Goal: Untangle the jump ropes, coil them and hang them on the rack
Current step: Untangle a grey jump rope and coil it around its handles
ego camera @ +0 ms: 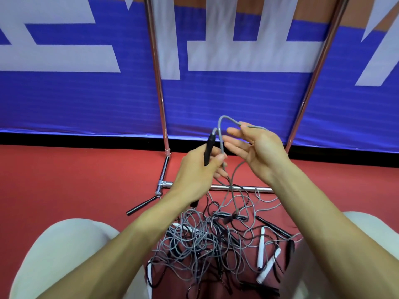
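Fingers of my left hand [199, 170] curl round a black handle [209, 150]; its grey rope [229, 119] arcs right over the spread, loose fingers of my right hand [258, 148]. Tangled ropes [207, 242] lie near on the red floor [64, 180], rack [158, 83] just beyond.

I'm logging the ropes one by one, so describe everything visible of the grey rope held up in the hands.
The grey rope is a thin, smooth cord, plastic-looking, joined to a black handle. The left hand grips that handle nearly upright, together with a strand of the cord. From the handle's top the cord arches up and across the relaxed fingers of the right hand. Another length hangs down into the tangled pile on the red floor, where its path is lost.
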A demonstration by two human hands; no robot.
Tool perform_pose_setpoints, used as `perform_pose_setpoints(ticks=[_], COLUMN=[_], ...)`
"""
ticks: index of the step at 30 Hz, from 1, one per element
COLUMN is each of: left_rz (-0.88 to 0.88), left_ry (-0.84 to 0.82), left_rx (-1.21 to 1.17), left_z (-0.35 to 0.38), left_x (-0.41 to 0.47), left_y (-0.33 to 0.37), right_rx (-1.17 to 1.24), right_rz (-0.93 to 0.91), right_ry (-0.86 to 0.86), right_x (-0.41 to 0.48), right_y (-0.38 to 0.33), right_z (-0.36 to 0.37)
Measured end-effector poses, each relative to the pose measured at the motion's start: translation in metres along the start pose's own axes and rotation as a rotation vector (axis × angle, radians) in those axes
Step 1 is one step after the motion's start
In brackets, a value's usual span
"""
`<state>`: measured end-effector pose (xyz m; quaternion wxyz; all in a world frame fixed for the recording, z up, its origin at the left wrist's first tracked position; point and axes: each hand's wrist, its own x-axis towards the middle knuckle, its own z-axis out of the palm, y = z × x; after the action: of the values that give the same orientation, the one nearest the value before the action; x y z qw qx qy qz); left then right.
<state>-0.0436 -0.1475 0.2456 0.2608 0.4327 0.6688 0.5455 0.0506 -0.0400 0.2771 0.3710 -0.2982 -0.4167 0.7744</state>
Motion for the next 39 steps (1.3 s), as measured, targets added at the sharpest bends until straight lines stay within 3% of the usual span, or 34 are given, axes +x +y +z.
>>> perform_pose_setpoints(ticks=[6, 11, 13, 17, 22, 27, 32, 39], left_rz=[0.025, 0.036, 0.037, 0.031, -0.016, -0.197, -0.111, -0.096], left_ry=[0.260, 0.397, 0.431, 0.457, 0.411, 0.158, -0.163, -0.369], left_rx=[-0.366, -0.586, -0.625, -0.667, -0.610, -0.330, 0.067, 0.205], left_z=[-0.015, -0.039, -0.049, -0.054, -0.049, -0.041, -0.033, -0.029], left_x=[0.011, 0.017, 0.019, 0.017, 0.016, 0.015, 0.010, 0.004], left_y=[0.015, 0.022, 0.022, 0.022, 0.019, 0.012, 0.006, 0.006], right_rx=[-0.502, -0.875, -1.023, -1.232, -1.001, -0.615, -0.247, 0.298], right_rz=[0.066, 0.021, -0.076, -0.294, -0.168, -0.102, -0.039, 0.144], right_ry=[-0.072, -0.357, -0.463, -0.300, -0.169, -0.133, -0.068, 0.059], right_x=[0.001, -0.003, -0.007, -0.002, 0.003, -0.002, -0.004, -0.006], right_y=[0.010, 0.020, 0.023, 0.030, 0.025, 0.010, -0.002, -0.007], right_z=[-0.001, -0.003, -0.004, -0.004, -0.006, -0.007, -0.005, -0.001])
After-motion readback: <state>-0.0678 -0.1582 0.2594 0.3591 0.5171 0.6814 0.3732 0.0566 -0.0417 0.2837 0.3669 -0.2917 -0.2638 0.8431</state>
